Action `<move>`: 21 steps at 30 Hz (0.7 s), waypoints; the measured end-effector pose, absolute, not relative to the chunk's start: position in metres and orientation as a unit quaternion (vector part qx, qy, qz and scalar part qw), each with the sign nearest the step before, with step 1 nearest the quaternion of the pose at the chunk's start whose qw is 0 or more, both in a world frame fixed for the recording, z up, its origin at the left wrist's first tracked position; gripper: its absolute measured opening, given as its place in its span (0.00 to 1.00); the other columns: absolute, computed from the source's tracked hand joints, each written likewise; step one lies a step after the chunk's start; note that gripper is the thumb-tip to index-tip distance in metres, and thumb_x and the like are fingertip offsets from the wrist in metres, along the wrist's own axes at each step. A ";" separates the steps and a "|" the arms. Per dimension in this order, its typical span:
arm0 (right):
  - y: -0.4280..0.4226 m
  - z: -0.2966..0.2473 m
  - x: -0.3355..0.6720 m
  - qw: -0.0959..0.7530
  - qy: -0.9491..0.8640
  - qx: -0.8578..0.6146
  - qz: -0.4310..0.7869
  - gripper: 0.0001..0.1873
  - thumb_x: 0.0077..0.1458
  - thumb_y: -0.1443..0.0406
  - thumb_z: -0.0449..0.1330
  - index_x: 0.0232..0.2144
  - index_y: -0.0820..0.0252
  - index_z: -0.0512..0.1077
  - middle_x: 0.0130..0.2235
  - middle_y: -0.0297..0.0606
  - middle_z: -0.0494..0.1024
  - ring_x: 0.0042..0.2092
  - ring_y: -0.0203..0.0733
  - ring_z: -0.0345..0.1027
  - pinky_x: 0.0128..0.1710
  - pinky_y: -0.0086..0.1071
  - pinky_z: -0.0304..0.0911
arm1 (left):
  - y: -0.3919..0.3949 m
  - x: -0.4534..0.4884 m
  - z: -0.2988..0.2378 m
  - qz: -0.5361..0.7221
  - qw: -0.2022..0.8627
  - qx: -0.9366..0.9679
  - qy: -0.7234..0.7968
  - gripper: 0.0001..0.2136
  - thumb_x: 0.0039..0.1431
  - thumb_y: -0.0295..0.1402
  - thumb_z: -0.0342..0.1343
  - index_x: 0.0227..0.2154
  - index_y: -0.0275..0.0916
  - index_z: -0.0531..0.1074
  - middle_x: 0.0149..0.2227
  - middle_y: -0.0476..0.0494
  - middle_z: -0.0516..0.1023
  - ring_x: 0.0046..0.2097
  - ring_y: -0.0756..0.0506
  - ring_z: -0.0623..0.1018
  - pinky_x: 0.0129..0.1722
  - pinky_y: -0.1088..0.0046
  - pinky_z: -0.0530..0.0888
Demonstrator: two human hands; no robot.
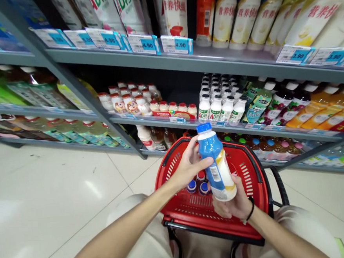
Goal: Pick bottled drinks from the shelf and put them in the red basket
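A blue-and-white drink bottle (217, 161) with a blue cap is tilted in the air over the red shopping basket (175, 217). My left hand (192, 161) grips its upper part, thumb across the blue label near the barcode. Around the lower end, my right hand (232, 203) is closed, with a black band at the wrist. Inside the basket, bottles with blue caps (191, 186) and a red cap (201, 175) show beneath the held bottle; their bodies are mostly hidden.
Ahead, a grey shelf edge (155, 59) carries price tags and rows of bottles. Small white bottles (216, 106) and red-capped bottles (125, 102) stand on the shelf below. The basket's black handle (278, 184) sticks out at right. Pale floor tiles (84, 182) lie at left.
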State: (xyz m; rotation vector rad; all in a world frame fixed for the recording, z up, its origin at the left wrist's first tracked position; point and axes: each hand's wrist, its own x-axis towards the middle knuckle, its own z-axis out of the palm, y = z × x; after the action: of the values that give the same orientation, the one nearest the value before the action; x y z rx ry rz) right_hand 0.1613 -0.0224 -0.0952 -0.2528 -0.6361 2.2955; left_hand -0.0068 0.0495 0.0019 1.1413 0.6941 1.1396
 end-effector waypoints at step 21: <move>-0.040 -0.099 0.149 0.401 -0.353 -0.176 0.827 0.32 0.60 0.39 0.62 0.38 0.65 0.74 0.21 0.37 0.76 0.16 0.34 0.65 0.14 0.22 0.57 | 0.044 -0.007 0.007 0.471 0.632 0.533 0.306 0.30 0.53 0.38 0.73 0.55 0.42 0.65 0.52 0.39 0.79 0.45 0.43 0.82 0.43 0.67 0.80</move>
State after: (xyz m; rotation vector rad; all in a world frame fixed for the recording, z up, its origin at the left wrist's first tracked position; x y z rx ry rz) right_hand 0.1491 -0.0403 -0.0985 -0.4439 -0.8921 2.0910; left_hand -0.0071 0.0443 0.0074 1.2201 0.7008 1.0786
